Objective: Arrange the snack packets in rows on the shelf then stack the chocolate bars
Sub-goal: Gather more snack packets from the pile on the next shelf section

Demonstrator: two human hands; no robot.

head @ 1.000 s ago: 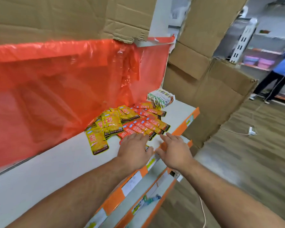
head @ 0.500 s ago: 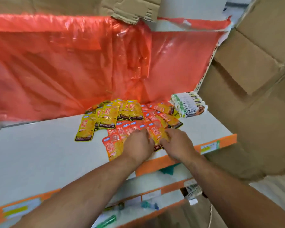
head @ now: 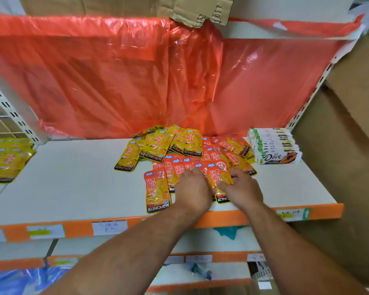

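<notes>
Left hand (head: 193, 189) lies palm down on the pile of orange packets (head: 213, 156). Its fingers are close together and bent at the tips. It is too hard to tell if it grips a packet or just presses on the pile. Right beside it, the right hand (head: 242, 188) has its thumb and curled fingers round the edge of one orange packet (head: 221, 174) on top of the pile. The two hands almost touch.

The pile sits on a white shelf (head: 73, 177), near the front and a bit to the right. The packets lie over each other in a messy heap, not in rows. One more orange packet (head: 157, 192) lies flat just left of the left hand, close to the front edge. Behind the orange ones is a bunch of yellow packets (head: 158, 143), also mixed up and lying on each other.

The chocolate bars (head: 273, 145) are at the back right of the shelf, close to the pile. They stand on edge, packed side by side in one block.

A red plastic sheet (head: 115, 77) hangs behind the shelf, with torn cardboard (head: 196, 9) above it. The shelf has an orange front strip (head: 222, 219) with paper tags (head: 109, 227) on it. More yellow packs (head: 6, 158) lie on the next shelf to the far left. A lower shelf (head: 222, 271) shows under the arms.
</notes>
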